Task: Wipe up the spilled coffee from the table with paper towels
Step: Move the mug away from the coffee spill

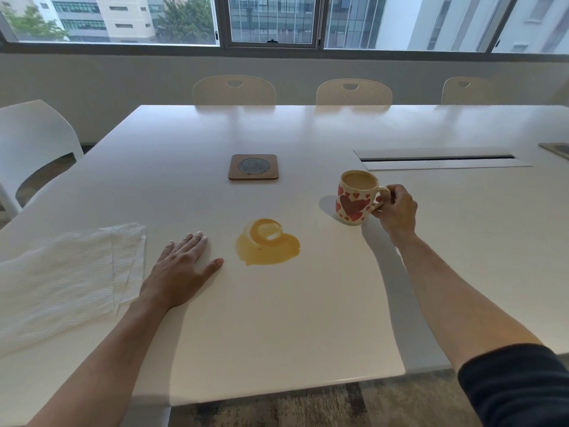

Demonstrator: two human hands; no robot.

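Note:
A tan puddle of spilled coffee with a ring mark in it lies on the white table, near the middle. My left hand rests flat on the table just left of the puddle, fingers straight. A pile of white paper towels lies left of that hand, at the table's left edge. My right hand grips the handle of a cream mug with red hearts, which stands upright right of the puddle and holds coffee.
A square wooden coaster with a mesh centre sits beyond the puddle. A cable slot is set into the table at the right. White chairs stand at the far side and at the left.

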